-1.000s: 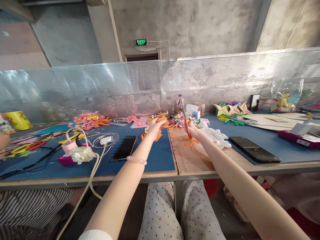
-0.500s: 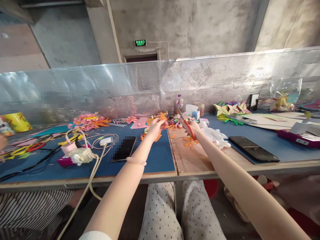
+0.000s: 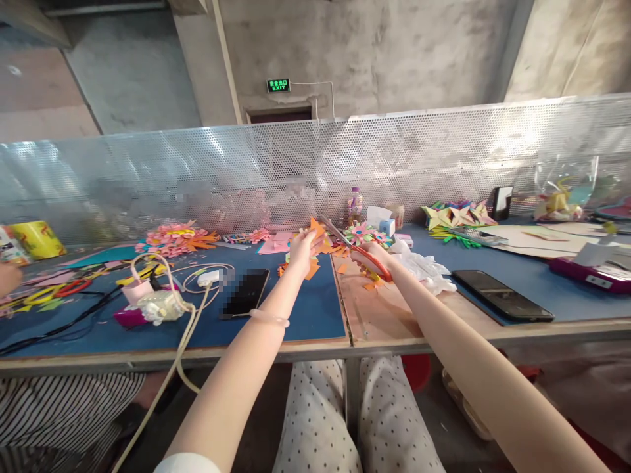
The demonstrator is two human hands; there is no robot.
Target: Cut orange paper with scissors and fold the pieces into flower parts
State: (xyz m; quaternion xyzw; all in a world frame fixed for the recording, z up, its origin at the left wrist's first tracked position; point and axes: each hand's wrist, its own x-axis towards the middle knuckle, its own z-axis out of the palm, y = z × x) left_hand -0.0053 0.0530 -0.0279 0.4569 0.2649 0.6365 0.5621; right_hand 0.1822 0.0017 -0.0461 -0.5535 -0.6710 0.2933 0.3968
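My left hand pinches a small piece of orange paper above the table, its pointed tip sticking up past the fingers. In my right hand is a pair of scissors with orange handles. Their blades point up and left, ending close beside the orange paper; whether they touch it I cannot tell. Orange paper scraps lie on the bare board below the scissors. A paper flower in pink and green sits just behind my right hand, and more orange pieces lie under my left.
A phone and white cables lie left of my arms. To the right are a crumpled white plastic bag and another phone. A perforated metal screen stands along the back. Someone's hand shows at the far left.
The scissors have swung left, their blades now lying lower and nearer the orange paper. My right hand has turned with them; my left hand has shifted slightly.
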